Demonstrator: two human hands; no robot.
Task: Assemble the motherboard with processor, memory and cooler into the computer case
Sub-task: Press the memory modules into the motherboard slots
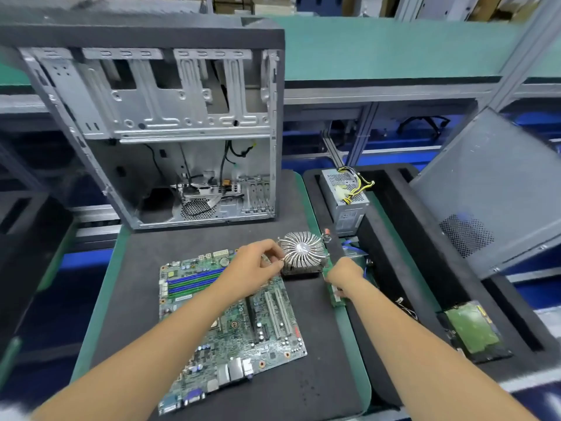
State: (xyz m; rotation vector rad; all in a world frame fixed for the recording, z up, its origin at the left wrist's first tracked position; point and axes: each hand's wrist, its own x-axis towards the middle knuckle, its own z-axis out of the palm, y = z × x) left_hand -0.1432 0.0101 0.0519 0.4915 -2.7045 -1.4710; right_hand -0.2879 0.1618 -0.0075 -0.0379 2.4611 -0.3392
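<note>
A green motherboard (261,332) with blue and green memory slots lies flat on the dark mat (303,387) in front of me. Beyond its far right corner sits the round finned cooler (302,252), underside up, on the mat. My left hand (255,265) pinches the cooler's left rim with thumb and fingertips. My right hand (344,273) rests curled against the cooler's right side, its fingertips hidden; a green memory stick (334,294) lies under it. The open, empty computer case (158,129) stands upright at the back of the mat.
To the right, a black foam tray (425,238) holds a grey power supply (346,196) with yellow cables and a hard drive (472,332). The case's grey side panel (491,189) leans at the far right. Conveyor rails and shelves run behind.
</note>
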